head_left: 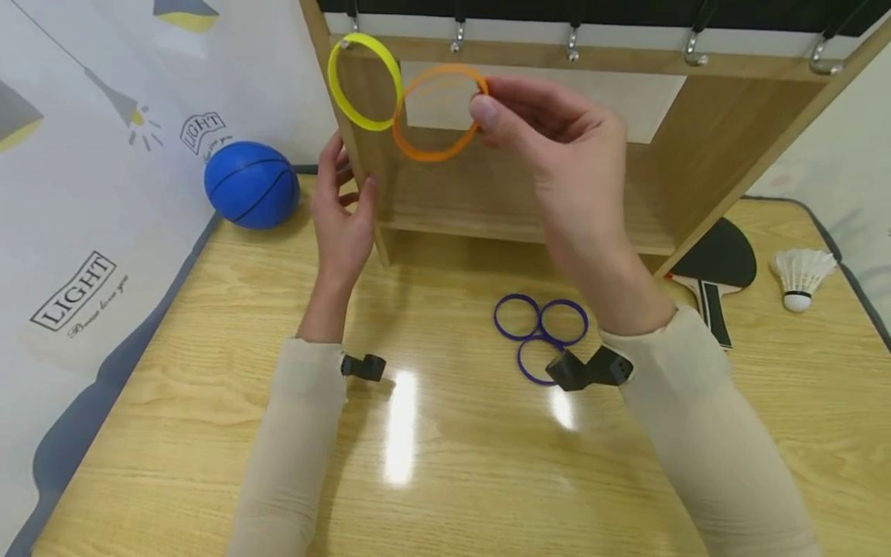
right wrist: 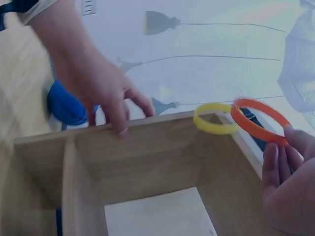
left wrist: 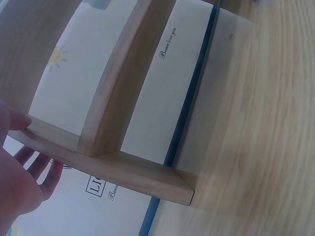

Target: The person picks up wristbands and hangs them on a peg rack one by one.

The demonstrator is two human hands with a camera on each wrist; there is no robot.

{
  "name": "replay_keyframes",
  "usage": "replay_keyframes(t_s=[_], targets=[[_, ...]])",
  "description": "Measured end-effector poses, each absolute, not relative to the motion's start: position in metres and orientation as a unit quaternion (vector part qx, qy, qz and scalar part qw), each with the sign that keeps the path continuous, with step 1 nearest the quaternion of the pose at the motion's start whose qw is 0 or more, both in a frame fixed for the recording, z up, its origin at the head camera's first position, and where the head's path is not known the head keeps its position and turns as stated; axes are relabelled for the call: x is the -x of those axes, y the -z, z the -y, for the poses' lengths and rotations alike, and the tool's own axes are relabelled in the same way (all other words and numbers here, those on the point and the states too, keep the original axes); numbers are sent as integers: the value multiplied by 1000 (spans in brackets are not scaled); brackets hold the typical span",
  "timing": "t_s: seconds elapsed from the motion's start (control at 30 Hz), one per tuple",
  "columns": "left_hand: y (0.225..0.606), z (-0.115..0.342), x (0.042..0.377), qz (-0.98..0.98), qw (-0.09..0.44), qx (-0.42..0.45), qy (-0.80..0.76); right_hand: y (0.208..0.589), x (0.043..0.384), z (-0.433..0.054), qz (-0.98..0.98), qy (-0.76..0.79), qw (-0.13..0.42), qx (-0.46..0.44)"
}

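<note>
My right hand pinches an orange ring between thumb and fingers, in front of a wooden shelf. A yellow ring hangs from the leftmost metal hook of the row along the shelf's upper board. In the head view the orange ring overlaps the yellow one's edge; whether they touch I cannot tell. My left hand grips the shelf's left side panel, thumb on the inner face and fingers round the outside, as the left wrist view shows.
More hooks line the board to the right. Three dark blue rings lie on the table below the shelf. A blue ball sits at the left by the wall. A table tennis paddle and a shuttlecock lie at the right.
</note>
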State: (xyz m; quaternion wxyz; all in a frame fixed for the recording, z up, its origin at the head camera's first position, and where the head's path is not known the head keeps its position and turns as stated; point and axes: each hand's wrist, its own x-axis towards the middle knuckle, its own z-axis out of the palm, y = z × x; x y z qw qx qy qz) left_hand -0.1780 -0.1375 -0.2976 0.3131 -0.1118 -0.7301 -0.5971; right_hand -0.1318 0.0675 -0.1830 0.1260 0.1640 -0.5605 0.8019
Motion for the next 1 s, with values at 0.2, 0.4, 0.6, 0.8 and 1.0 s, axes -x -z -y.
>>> replay_keyframes(t_s=[0.2,0.4,0.6,0.8,1.0], targets=[[299,138,179,731,313,114,596,178,149,-62,509,-840,134,-133],[299,138,179,728,313,116,598,186,161,-63,490,-853,132,-123],[298,139,179,728,314,115,598,189,165,-65,491,-853,132,-121],[298,139,178,733,313,113,593,193,167,-65,499,-849,124,-121],[297,139,178,729,315,118,596,198,166,-72,522,-835,117,-126]])
